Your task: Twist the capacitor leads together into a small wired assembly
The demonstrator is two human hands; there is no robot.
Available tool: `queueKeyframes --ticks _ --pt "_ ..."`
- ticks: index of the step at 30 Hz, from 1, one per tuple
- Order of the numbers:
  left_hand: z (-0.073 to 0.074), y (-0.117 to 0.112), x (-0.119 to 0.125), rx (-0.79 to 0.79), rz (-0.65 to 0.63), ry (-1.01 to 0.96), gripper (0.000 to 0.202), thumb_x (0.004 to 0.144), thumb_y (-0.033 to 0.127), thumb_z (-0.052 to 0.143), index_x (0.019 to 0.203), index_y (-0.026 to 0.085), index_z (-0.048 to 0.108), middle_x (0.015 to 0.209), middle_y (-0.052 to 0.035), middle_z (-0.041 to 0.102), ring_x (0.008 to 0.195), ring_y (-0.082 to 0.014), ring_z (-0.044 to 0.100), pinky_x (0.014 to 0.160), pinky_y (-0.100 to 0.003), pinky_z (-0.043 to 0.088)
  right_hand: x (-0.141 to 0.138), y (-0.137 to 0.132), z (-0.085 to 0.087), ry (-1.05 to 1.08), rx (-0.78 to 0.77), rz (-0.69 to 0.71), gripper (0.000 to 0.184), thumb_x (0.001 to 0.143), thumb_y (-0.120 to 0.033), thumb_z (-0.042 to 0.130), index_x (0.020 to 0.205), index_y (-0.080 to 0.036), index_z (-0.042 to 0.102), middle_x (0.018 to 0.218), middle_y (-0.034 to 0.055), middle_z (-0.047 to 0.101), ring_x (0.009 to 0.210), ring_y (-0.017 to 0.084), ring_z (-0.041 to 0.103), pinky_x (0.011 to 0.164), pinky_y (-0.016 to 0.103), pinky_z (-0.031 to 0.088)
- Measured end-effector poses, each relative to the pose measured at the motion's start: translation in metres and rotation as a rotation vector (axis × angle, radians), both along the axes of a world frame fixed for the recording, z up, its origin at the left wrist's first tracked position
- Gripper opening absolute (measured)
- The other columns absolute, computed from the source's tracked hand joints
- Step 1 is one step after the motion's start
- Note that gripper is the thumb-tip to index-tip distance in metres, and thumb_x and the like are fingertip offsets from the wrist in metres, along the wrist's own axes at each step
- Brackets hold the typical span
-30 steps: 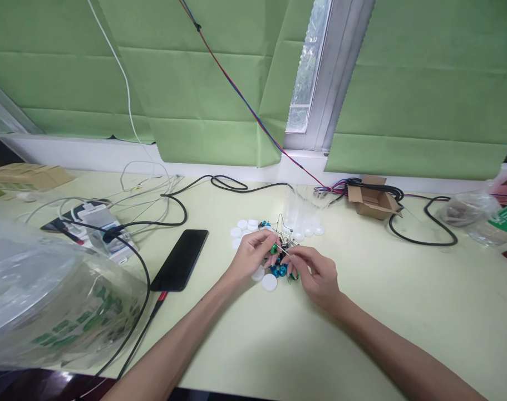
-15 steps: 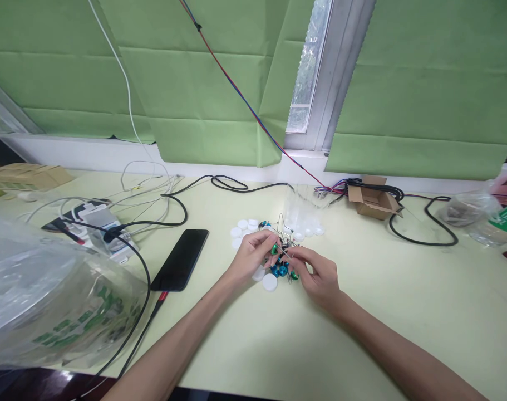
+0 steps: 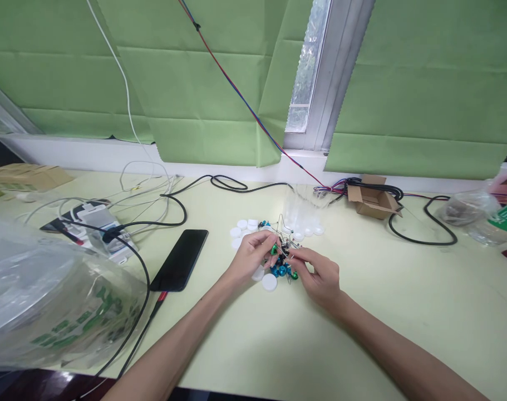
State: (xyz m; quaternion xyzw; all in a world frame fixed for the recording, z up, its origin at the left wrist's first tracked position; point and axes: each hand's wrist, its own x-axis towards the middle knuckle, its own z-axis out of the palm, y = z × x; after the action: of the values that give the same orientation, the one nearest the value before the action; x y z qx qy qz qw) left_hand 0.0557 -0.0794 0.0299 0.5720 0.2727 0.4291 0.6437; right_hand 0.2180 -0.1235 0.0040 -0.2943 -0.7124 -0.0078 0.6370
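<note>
My left hand (image 3: 255, 253) is closed, its thumb and fingertips pinching a small shiny green ball (image 3: 274, 249), possibly a bell, with thin wire by it. Close on its right, my right hand (image 3: 320, 273) pinches the end of a thin metal wire (image 3: 283, 250) that runs between both hands. Below and behind the fingers lies a pile of shiny blue balls (image 3: 282, 270) and bent wires, partly hidden. Another green ball (image 3: 294, 275) rests by the right fingertips. White round discs (image 3: 269, 282) lie around the pile, several behind my left hand.
Clear plastic tubes (image 3: 301, 209) lie behind the pile. A black phone (image 3: 180, 260) with a cable plugged in is on the left, beside a large clear bag (image 3: 61, 301). Farther back are a power strip (image 3: 105, 228), an open cardboard box (image 3: 372, 201) and black cables (image 3: 424, 239).
Both hands stay almost in place. The right fingers have shifted very slightly at the wire; the green ball remains in my left fingers.
</note>
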Motion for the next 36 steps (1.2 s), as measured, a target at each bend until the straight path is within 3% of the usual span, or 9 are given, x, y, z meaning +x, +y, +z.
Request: queueKeyframes --ticks 20,30,36 --pt "0.0027 -0.0006 0.0003 -0.01 0.016 -0.001 0.032 0.087 0.044 0.06 0.077 0.014 0.06 0.065 0.0005 0.054 0.045 -0.006 0.047 0.043 -0.02 0.031 -0.0003 0.001 0.0021 -0.016 0.078 -0.104 0.017 0.085 -0.012 0.066 0.098 -0.022 0.067 0.068 0.0013 0.072 0.059 0.018 0.069 0.057 0.029 0.059" --pt "0.0024 -0.0011 0.0015 -0.023 0.025 -0.002 0.032 0.085 0.044 0.062 0.076 0.014 0.061 0.065 0.0007 0.055 0.044 -0.0051 0.046 0.042 -0.02 0.031 0.0022 0.0024 0.0002 -0.074 0.095 -0.116 0.013 0.085 -0.009 0.066 0.091 -0.02 0.063 0.059 -0.0006 0.065 0.053 0.015 0.064 0.051 0.026 0.052" --pt "0.0009 -0.0015 0.0022 -0.031 0.027 0.005 0.032 0.086 0.044 0.061 0.077 0.013 0.06 0.069 -0.0009 0.056 0.046 -0.0057 0.048 0.042 -0.02 0.031 0.0049 0.0034 0.0008 -0.137 0.093 -0.146 0.009 0.087 -0.012 0.062 0.086 -0.021 0.06 0.055 -0.0021 0.058 0.046 0.012 0.053 0.044 0.024 0.04"
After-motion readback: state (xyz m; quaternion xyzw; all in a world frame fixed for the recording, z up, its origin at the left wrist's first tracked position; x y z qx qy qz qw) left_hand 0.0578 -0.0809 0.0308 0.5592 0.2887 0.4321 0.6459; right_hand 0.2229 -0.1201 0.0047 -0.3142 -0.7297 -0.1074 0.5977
